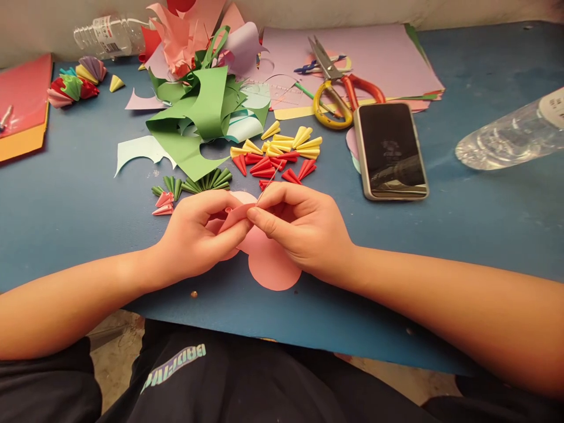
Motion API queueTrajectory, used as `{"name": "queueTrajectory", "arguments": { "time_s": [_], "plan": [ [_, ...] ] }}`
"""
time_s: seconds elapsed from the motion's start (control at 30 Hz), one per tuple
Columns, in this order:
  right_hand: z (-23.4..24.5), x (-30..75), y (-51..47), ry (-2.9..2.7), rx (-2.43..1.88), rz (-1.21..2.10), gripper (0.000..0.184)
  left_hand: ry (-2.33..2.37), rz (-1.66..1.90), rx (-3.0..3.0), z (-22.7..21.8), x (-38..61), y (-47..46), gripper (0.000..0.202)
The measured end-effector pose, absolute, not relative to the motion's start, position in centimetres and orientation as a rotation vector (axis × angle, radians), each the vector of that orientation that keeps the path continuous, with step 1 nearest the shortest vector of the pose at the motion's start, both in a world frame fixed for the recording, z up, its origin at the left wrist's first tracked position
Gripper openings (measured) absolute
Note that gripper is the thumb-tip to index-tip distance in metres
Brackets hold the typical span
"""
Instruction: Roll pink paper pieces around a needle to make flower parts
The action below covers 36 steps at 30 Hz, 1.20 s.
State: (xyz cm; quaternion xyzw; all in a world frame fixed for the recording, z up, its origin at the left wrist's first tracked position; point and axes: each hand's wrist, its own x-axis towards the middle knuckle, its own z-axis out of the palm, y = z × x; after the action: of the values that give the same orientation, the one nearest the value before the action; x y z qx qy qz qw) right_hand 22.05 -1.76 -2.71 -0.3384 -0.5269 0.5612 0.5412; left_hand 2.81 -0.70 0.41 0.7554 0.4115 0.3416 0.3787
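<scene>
My left hand (198, 232) pinches a curled piece of pink paper (235, 218) between thumb and fingers. The thumb and forefinger of my right hand (308, 232) close on the right end of that same piece. A thin, needle-like stick (270, 181) slants up from this pinch; its lower end is hidden. Flat pink paper circles (275, 267) lie on the table beneath both hands. Just beyond my fingers are small rolled paper cones: red cones (264, 164), yellow cones (304, 138), green cones (209, 181) and pink cones (164, 204).
Right of the cones lies a phone (391, 153), with scissors (337, 88) behind it on lilac paper sheets (374, 53). Green paper scraps (194, 123) pile up at the back. One clear bottle (506, 132) lies at right, another bottle (110, 35) at back left. Colourful joined cones (73, 88) sit far left.
</scene>
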Motion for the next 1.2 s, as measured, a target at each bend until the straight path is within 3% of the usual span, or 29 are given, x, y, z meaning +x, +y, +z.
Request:
{"name": "queueTrajectory", "arguments": {
  "time_s": [0.37, 1.0, 1.2],
  "plan": [
    [-2.9, 22.4, -1.7, -1.397, -0.858, 1.172, 0.007, 1.040, 0.843, 1.803, 0.8, 2.8, -0.6, 0.018],
    [-2.0, 22.3, -2.0, -1.346, -0.840, 1.345, 0.016, 1.043, 0.762, 1.789, 2.0, 2.7, -0.9, 0.020],
    [-1.9, 22.3, -2.1, -1.342, -0.836, 1.361, 0.026, 1.044, 0.776, 1.808, 2.2, 2.6, -0.9, 0.018]
  ]
}}
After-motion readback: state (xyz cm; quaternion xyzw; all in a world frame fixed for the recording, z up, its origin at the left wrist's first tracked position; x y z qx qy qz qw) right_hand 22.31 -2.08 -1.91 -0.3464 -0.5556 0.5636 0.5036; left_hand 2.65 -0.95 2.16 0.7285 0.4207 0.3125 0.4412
